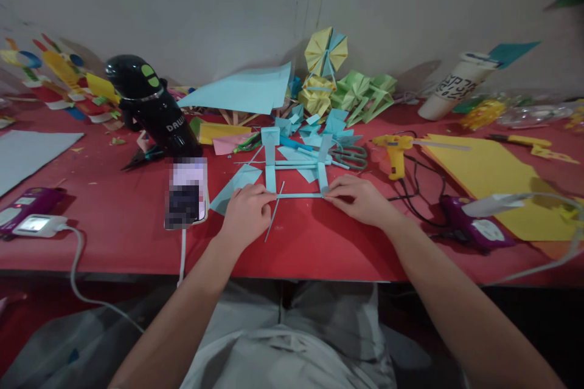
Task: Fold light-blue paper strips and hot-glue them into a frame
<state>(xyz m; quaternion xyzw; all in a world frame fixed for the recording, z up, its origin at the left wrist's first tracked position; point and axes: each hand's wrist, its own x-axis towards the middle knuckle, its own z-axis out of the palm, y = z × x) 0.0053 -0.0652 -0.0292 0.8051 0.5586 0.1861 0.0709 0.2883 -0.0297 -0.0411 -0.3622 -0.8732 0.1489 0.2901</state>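
Pinched between fingertips at both ends is a thin light-blue paper tube (299, 196), lying level at the near side of a small blue paper frame (271, 173). My left hand (249, 209) is closed on its left end, and my right hand (358, 199) closes on the right end. The frame has folded strips for legs and more tubes across its back. Beside my left fingers a thin loose blue strip (274, 219) slants over the red tabletop. A flat blue paper sheet (237, 187) lies left of the frame.
Behind the frame are green-handled scissors (358, 157) and blue scraps. A yellow glue gun (396, 155) with its cord stands to the right, near yellow sheets (493, 176). On the left are a phone (186, 193) and a black bottle (157, 112). A cup (458, 86) leans at back right.
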